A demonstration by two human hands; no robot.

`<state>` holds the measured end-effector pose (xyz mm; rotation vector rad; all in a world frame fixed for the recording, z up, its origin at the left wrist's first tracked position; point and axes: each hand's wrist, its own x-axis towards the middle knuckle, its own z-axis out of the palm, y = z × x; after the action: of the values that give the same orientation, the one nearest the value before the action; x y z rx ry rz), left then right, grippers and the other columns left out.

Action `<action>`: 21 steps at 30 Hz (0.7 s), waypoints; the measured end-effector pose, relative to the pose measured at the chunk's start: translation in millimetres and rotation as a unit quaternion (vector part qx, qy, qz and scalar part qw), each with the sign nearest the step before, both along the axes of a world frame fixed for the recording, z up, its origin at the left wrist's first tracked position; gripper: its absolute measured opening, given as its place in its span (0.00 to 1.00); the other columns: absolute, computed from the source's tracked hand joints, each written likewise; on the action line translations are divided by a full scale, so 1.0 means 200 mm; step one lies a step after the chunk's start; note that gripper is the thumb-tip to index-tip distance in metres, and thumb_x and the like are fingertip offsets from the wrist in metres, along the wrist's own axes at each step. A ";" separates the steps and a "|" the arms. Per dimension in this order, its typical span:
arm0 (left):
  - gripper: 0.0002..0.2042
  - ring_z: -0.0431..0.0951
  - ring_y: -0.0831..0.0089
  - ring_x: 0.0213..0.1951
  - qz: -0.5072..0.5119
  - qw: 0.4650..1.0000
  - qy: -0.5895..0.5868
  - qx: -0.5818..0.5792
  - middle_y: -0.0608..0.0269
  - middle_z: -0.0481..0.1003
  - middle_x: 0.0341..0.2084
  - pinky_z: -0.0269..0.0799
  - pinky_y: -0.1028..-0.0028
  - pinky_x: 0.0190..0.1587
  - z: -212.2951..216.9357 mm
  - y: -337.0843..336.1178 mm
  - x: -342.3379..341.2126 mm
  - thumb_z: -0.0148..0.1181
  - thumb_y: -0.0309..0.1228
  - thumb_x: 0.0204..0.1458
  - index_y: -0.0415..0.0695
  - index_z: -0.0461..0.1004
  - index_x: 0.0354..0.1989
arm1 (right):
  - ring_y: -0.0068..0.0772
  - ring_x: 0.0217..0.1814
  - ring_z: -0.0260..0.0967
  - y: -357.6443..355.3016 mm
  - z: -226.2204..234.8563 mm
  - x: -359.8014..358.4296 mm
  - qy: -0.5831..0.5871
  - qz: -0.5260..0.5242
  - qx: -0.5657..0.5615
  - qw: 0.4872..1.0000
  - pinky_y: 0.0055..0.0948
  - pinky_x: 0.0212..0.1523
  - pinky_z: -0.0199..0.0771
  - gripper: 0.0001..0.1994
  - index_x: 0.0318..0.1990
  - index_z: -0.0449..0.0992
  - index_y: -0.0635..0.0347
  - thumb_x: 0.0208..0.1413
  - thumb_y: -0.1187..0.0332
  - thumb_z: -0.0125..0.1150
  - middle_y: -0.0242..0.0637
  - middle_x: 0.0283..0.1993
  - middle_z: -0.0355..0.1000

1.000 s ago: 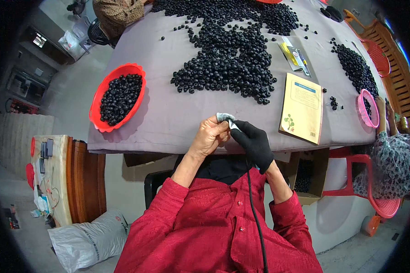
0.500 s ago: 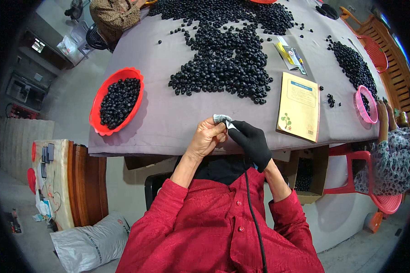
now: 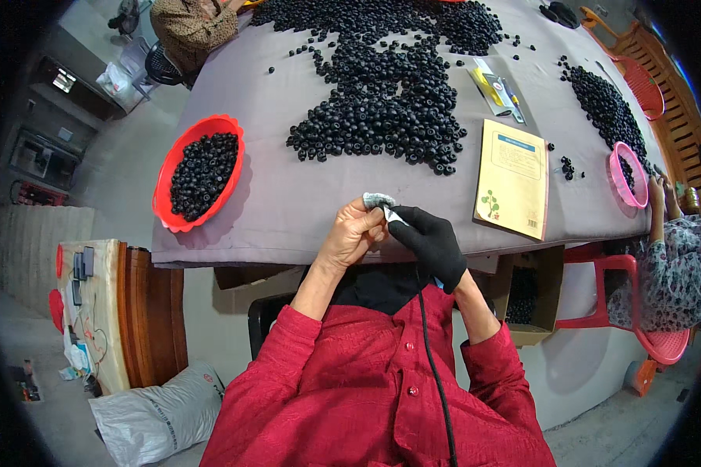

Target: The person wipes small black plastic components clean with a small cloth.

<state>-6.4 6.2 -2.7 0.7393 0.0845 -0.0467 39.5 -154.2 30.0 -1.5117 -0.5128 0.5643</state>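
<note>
My hands meet just over the table's near edge. The bare left hand [image 3: 349, 235] is closed, its thumb pressed toward the index finger. A whitish strip [image 3: 376, 199], like tape or thin cloth, wraps that index fingertip. My right hand [image 3: 430, 244], in a black glove, pinches the strip's loose pointed end beside the left thumb. Something small and dark shows between the fingertips, too small to name. Beyond my hands lies a large spread of small round black pieces [image 3: 382, 117]. A red scalloped basket [image 3: 237, 159] on the left holds more of them.
A yellowish booklet [image 3: 512, 183] and a packaged yellow tool [image 3: 494, 87] lie right of the pile. Farther right are another black heap [image 3: 604, 109], a pink basket [image 3: 617, 187] and a co-worker's arm [image 3: 657, 210]. Another person [image 3: 191, 35] sits far left. A cord [image 3: 436, 373] hangs down my front.
My hands stay together in nearly the same place, with small finger movements at the whitish strip. The whole view has shifted very slightly.
</note>
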 end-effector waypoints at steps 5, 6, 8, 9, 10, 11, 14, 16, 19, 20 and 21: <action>0.06 0.63 0.84 0.19 0.002 1.000 -0.005 0.008 0.68 0.70 0.21 0.61 0.82 0.24 -0.01 0.00 0.01 0.53 0.25 0.51 0.39 0.72 0.36 | 0.16 0.37 0.64 -0.01 0.01 0.01 0.004 0.008 -0.010 1.000 0.20 0.39 0.66 0.14 0.45 0.71 0.66 0.53 0.67 0.55 0.32 0.36 0.72; 0.06 0.63 0.83 0.19 -0.003 1.000 -0.012 0.007 0.68 0.70 0.20 0.61 0.82 0.24 0.00 0.00 0.01 0.53 0.25 0.51 0.39 0.72 0.36 | 0.16 0.38 0.64 -0.01 0.01 0.01 -0.004 0.011 -0.005 1.000 0.20 0.40 0.66 0.14 0.45 0.71 0.65 0.53 0.67 0.55 0.33 0.36 0.72; 0.06 0.63 0.83 0.19 -0.001 1.000 -0.008 0.009 0.68 0.69 0.20 0.61 0.81 0.24 -0.01 0.01 0.01 0.53 0.25 0.51 0.39 0.72 0.36 | 0.16 0.38 0.63 -0.01 0.00 0.01 0.001 0.013 -0.009 1.000 0.20 0.40 0.66 0.15 0.45 0.71 0.65 0.53 0.67 0.55 0.32 0.36 0.72; 0.06 0.63 0.83 0.19 0.000 1.000 -0.004 0.011 0.68 0.69 0.20 0.61 0.81 0.24 -0.01 0.01 0.01 0.53 0.24 0.51 0.39 0.72 0.36 | 0.16 0.38 0.63 -0.01 0.00 0.02 0.005 0.015 -0.013 1.000 0.20 0.40 0.66 0.15 0.45 0.71 0.65 0.53 0.67 0.55 0.32 0.36 0.72; 0.06 0.63 0.83 0.19 0.000 1.000 -0.003 0.010 0.68 0.69 0.20 0.61 0.81 0.24 -0.01 0.01 0.01 0.53 0.24 0.51 0.39 0.72 0.36 | 0.16 0.38 0.63 -0.01 0.01 0.02 0.005 0.015 -0.014 1.000 0.20 0.40 0.66 0.15 0.45 0.71 0.65 0.53 0.67 0.55 0.32 0.36 0.72; 0.06 0.63 0.83 0.18 -0.002 1.000 -0.001 0.009 0.68 0.69 0.20 0.61 0.81 0.24 0.00 0.01 0.01 0.53 0.24 0.51 0.39 0.72 0.36 | 0.16 0.38 0.63 -0.01 0.02 0.01 0.000 0.013 -0.013 1.000 0.20 0.40 0.66 0.15 0.45 0.71 0.65 0.53 0.67 0.55 0.32 0.36 0.72; 0.06 0.62 0.83 0.18 -0.003 1.000 0.000 0.008 0.69 0.69 0.19 0.61 0.81 0.24 0.01 0.01 0.01 0.53 0.24 0.51 0.39 0.72 0.37 | 0.17 0.37 0.63 -0.01 0.03 0.01 0.006 0.012 -0.016 1.000 0.20 0.40 0.66 0.15 0.45 0.71 0.66 0.53 0.67 0.55 0.33 0.36 0.72; 0.06 0.62 0.83 0.18 -0.003 1.000 -0.001 0.008 0.69 0.69 0.19 0.60 0.82 0.23 0.01 0.00 0.01 0.53 0.24 0.51 0.39 0.72 0.37 | 0.17 0.37 0.63 -0.01 0.03 0.01 0.016 0.012 -0.020 1.000 0.20 0.39 0.65 0.15 0.45 0.71 0.66 0.53 0.67 0.55 0.33 0.36 0.71; 0.06 0.61 0.84 0.18 0.003 1.000 0.000 0.012 0.70 0.68 0.19 0.60 0.82 0.23 -0.01 0.01 0.01 0.53 0.25 0.51 0.40 0.72 0.37 | 0.17 0.37 0.63 0.00 0.01 0.01 -0.004 0.015 -0.014 1.000 0.20 0.40 0.65 0.15 0.45 0.71 0.66 0.53 0.67 0.55 0.33 0.37 0.71; 0.06 0.61 0.84 0.17 0.000 1.000 -0.004 0.011 0.70 0.68 0.18 0.60 0.82 0.23 -0.01 0.01 0.01 0.53 0.25 0.51 0.40 0.72 0.37 | 0.17 0.38 0.63 0.00 0.00 0.01 0.000 0.010 -0.010 1.000 0.20 0.40 0.65 0.15 0.45 0.71 0.66 0.53 0.67 0.55 0.33 0.37 0.71; 0.06 0.61 0.84 0.17 -0.002 1.000 -0.008 0.010 0.70 0.68 0.18 0.60 0.82 0.23 -0.01 0.00 0.01 0.53 0.25 0.51 0.40 0.72 0.37 | 0.17 0.38 0.63 0.00 0.00 0.01 0.005 0.006 -0.006 1.000 0.20 0.40 0.65 0.15 0.45 0.71 0.66 0.53 0.68 0.55 0.33 0.37 0.71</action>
<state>-4.8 7.1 -4.2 0.7599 0.0688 -0.0450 40.6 -154.5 30.2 -1.5173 -0.5118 0.5834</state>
